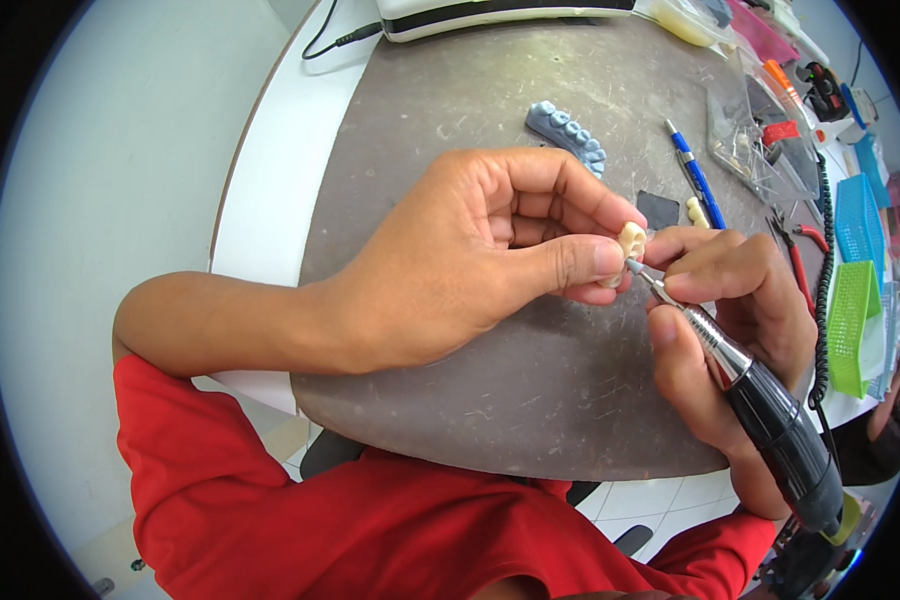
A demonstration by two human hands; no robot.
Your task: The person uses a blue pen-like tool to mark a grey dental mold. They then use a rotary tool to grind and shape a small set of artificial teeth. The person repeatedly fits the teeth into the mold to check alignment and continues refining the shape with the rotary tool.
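tooth piece [632,238] partly covered, white device [505,12] cropped

Two bare hands are in view, one left hand [490,240] and one right hand [745,300]. One ivory dental piece [633,238] sits between the left fingertips, and one rotary handpiece [770,400] lies in the right fingers. Beyond the left fingers is one grey-blue tooth model [567,135]. Just past the right fingers are one dark square [658,210] and at least one blue pen [697,175]; farther off, one clear box [722,128]. Right of those fingers: two red handles [799,270], one coiled cord [823,300], one green basket [850,325].
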